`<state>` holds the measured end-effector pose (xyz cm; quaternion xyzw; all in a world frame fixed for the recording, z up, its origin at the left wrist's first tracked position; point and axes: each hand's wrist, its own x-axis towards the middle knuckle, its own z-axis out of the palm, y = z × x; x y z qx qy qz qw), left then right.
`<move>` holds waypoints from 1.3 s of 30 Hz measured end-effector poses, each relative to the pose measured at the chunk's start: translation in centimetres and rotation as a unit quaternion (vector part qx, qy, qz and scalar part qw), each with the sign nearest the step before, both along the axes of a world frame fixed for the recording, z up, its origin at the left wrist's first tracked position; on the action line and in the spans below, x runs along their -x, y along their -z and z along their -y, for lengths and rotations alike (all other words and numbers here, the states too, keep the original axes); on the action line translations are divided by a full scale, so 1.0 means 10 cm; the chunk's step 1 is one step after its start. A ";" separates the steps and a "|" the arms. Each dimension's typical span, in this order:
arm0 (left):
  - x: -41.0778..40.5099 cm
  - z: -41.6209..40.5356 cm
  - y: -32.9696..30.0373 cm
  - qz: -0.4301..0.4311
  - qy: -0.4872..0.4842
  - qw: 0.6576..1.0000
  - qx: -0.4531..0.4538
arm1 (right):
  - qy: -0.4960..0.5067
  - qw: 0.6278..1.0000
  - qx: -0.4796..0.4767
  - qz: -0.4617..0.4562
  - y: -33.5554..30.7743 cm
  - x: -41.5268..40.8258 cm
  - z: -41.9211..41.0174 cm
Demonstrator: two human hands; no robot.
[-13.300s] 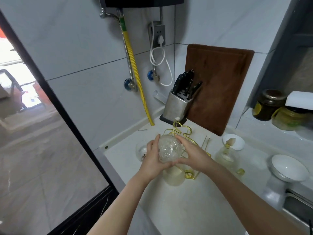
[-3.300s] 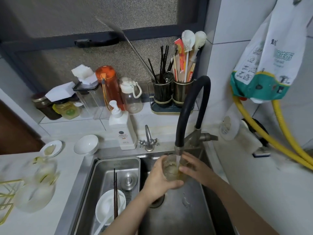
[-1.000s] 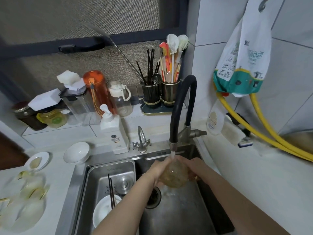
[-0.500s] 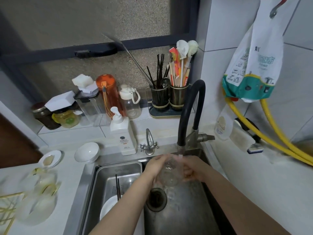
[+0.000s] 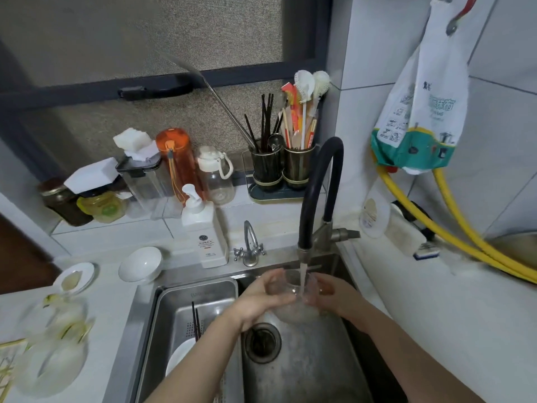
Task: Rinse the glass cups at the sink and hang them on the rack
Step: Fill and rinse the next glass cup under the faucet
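Observation:
A clear glass cup (image 5: 293, 298) is held mouth-up under the black tap (image 5: 316, 193), and a thin stream of water runs into it. My left hand (image 5: 261, 298) grips its left side, and my right hand (image 5: 334, 295) grips its right side. Both hands are over the steel sink (image 5: 305, 367), just above the drain (image 5: 261, 343). At the far left edge, part of the gold rack (image 5: 7, 367) shows on the counter, with blurred glassware (image 5: 55, 344) beside it.
A steel drain tray (image 5: 197, 298) in the left of the sink holds a white dish and dark chopsticks. A soap pump bottle (image 5: 205, 237), a small tap (image 5: 250, 245) and a white bowl (image 5: 141, 264) stand behind. Bottles, jars and utensil holders line the sill. Yellow hoses (image 5: 465, 237) cross the right counter.
The cup has been turned from tilted to mouth-up under the stream, and my hands have shifted to hold it from both sides. The view has moved slightly.

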<state>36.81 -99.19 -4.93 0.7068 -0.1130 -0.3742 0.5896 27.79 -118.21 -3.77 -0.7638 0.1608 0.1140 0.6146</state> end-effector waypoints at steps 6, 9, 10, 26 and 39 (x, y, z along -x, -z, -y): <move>-0.05 0.04 -0.12 0.046 0.048 0.997 0.027 | 0.042 0.995 0.045 0.080 -0.04 0.03 -0.01; 0.08 0.12 -0.16 0.089 0.084 0.992 -0.002 | 0.079 0.989 0.040 0.118 0.10 0.16 -0.07; 0.12 0.13 -0.13 0.115 0.079 0.990 -0.015 | 0.075 0.988 0.050 0.128 0.13 0.17 -0.12; -0.01 0.02 -0.10 0.008 0.012 0.997 0.081 | -0.032 0.980 -0.189 0.051 -0.23 0.06 0.09; 0.12 0.06 -0.03 -0.044 -0.037 0.996 0.075 | -0.010 0.987 -0.107 0.121 -0.20 0.14 -0.03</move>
